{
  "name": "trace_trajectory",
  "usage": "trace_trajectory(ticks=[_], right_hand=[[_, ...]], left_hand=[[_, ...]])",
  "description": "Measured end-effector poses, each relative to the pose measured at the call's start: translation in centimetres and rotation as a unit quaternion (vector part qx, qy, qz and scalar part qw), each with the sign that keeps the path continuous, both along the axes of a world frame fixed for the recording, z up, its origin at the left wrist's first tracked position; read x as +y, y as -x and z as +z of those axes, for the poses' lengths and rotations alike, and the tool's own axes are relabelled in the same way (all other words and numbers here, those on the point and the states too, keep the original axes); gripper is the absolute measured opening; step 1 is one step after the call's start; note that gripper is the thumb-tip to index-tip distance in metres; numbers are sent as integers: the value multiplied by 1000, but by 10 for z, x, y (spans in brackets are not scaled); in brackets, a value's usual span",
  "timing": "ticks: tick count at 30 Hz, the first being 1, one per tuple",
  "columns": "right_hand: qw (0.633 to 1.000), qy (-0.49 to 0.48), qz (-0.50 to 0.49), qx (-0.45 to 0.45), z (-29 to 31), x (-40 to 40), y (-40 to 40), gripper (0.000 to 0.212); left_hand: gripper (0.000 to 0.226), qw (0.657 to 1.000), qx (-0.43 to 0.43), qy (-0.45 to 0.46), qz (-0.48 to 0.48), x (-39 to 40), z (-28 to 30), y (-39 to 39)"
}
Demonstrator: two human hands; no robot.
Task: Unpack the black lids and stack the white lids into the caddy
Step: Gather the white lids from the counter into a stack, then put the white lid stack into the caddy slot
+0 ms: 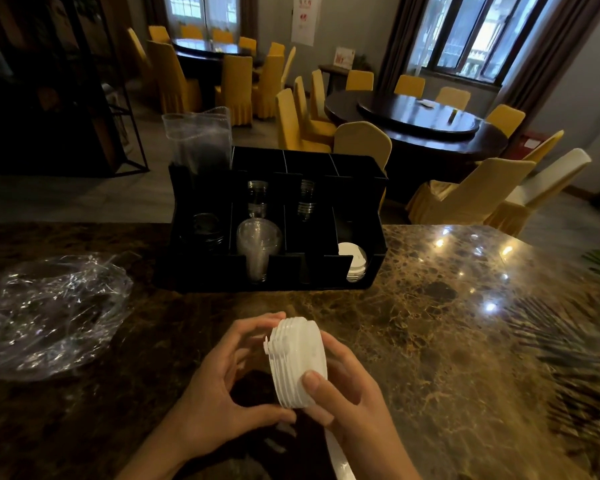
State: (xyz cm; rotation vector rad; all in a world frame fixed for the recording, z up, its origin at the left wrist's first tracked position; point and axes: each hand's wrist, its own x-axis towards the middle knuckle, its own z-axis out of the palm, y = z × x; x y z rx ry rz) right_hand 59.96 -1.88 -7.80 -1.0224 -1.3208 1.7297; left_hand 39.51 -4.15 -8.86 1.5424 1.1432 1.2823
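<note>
A stack of white lids (293, 358) is held on edge above the marble counter, near me. My left hand (222, 393) cups its left side with fingertips at top and bottom. My right hand (347, 393) grips its right face, thumb on the front lid. The black caddy (378, 251) stands further back at the centre. Its front right slot holds a few white lids (354, 259). Its front left slot holds black lids (207, 232). Another white lid (340, 455) lies on the counter below my right wrist.
Clear domed lids (258, 244) and clear cups (257, 195) fill the caddy's middle slots. A clear bag (198, 136) stands up from its back left corner. Crumpled clear wrapping (52, 313) lies on the counter at left. Green fronds (575, 334) reach in from the right.
</note>
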Motion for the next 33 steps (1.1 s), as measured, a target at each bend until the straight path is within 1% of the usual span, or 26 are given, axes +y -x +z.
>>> trace_trajectory(ticks=[4, 6, 10, 14, 17, 19, 21, 24, 26, 30, 33], right_hand=[[992, -91, -51, -70, -1, 8, -1, 80], [987, -119, -59, -94, -3, 14, -3, 78], [950, -234, -66, -195, -3, 35, -11, 82], [922, -285, -73, -253, -3, 63, -23, 93], [897, -310, -100, -299, 0, 86, -31, 102], [878, -331, -119, -325, 2, 101, -37, 102], [867, -348, -127, -333, 4, 115, -42, 97], [849, -382, -126, -343, 9, 138, -48, 84], [834, -405, -123, -353, 14, 156, -52, 76], [799, -437, -111, -397, 22, 189, -57, 69], [791, -447, -98, -407, 23, 209, -61, 66]], left_hand=[[84, 998, -39, 39, -39, 1, 2, 5], [72, 993, -80, 71, -49, 4, 3, 6], [43, 990, -96, 100, 21, 19, 1, -1], [39, 975, -170, 131, 63, 42, -5, -23], [30, 967, -195, 153, 60, 60, -8, -42], [32, 963, -204, 173, 42, 72, -9, -52], [40, 951, -236, 198, 25, 85, -8, -60], [41, 920, -317, 229, 0, 106, -3, -71], [42, 890, -383, 246, -3, 118, 0, -75], [58, 820, -506, 269, 7, 138, 6, -83], [67, 758, -585, 289, 3, 150, 7, -90]])
